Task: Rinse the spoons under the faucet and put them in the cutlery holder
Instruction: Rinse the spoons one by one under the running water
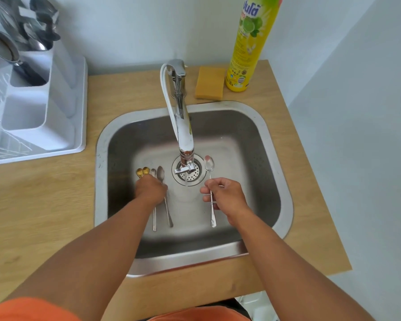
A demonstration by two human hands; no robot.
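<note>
My right hand [225, 193] pinches a spoon [210, 181] at three o'clock of the drain [190, 172]; my left hand [151, 188] grips the spoon bunch [159, 179] at nine, open basin between.

Both my hands down in the sink [273, 144]. My right hand [227, 195] pinches a silver spoon [210, 172] by its handle, bowl toward 12 o'clock, just at 3 o'clock of the drain [196, 174]. My left hand [149, 189] rests over a cluster of spoons [156, 174] at 9 o'clock of the drain, two with gold bowls; grip unclear. Faucet [183, 126] running between. Cutlery holder [42, 93] at 10 o'clock, sponge [210, 82] and yellow bottle [252, 42] at 1 o'clock
</note>
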